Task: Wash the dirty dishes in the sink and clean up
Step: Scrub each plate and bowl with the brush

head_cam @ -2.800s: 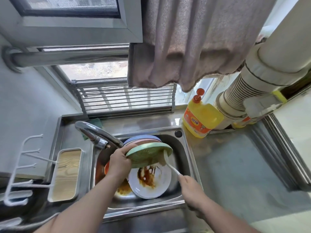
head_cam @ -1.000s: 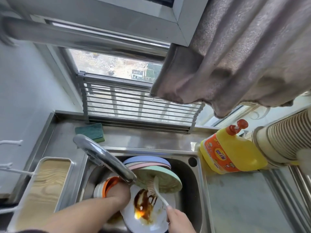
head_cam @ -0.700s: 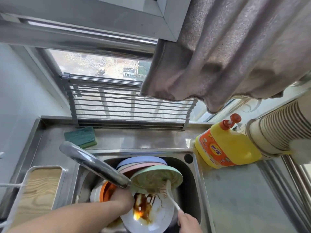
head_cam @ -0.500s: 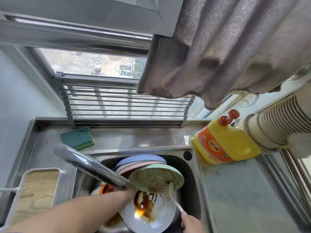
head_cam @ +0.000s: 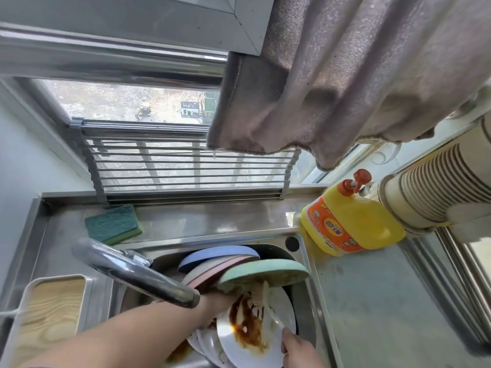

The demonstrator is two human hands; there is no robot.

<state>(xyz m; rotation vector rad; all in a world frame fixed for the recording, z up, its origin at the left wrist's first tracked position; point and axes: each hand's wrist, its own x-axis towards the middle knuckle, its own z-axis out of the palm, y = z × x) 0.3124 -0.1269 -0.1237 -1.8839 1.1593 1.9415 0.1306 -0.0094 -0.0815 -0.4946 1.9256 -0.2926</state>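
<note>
Over the steel sink [head_cam: 309, 264], the left hand [head_cam: 216, 301], mostly hidden behind the faucet [head_cam: 132, 272], grips the near edge of a tilted green plate [head_cam: 263, 274]. The right hand [head_cam: 299, 350] clasps the handle of a white dish brush [head_cam: 261, 298], whose bristles touch the plate's underside. Below lies a sauce-smeared white plate [head_cam: 252, 338]. Blue and pink plates [head_cam: 212, 264] lean at the far side. A yellow detergent bottle [head_cam: 350, 224] stands right of the sink.

The left hand [head_cam: 216, 301] is mostly hidden behind the faucet [head_cam: 132, 272] spout, fingers tucked under the green plate [head_cam: 263, 274], so the grip can't be read. The right hand [head_cam: 300, 351] is cut off by the bottom edge. Brush [head_cam: 261, 298] bristles blur against the plate, possibly touching it. The label on the detergent bottle [head_cam: 350, 224] is too small to read.
</note>
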